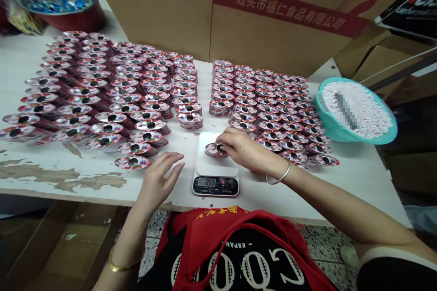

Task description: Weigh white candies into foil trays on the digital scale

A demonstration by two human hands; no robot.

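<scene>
From the scale's centre, a white tabletop (177, 182) spreads all around. A tall cardboard carton (170, 18) stands at 12 o'clock. Upright red-and-white packs fill a left block (92, 95), 9 to 11 o'clock, and a right block (269, 104), 12 to 3. A teal basin (322, 123) heaped with small white pieces sits at 2; a metal bowl (82, 20) at 10. The white scale (215, 168) has its display at 6. The left hand (159, 182), at 9, is loosely spread and holds nothing. The right hand (242, 148), at 2, bends its fingers over the pack (211, 150) on the scale; whether they pinch is hidden.

The pack looks light, soft-walled and perhaps slick; its long sides seem the best hold. A lane between blocks opens toward 12; the table's front edge lies near, at 6.
</scene>
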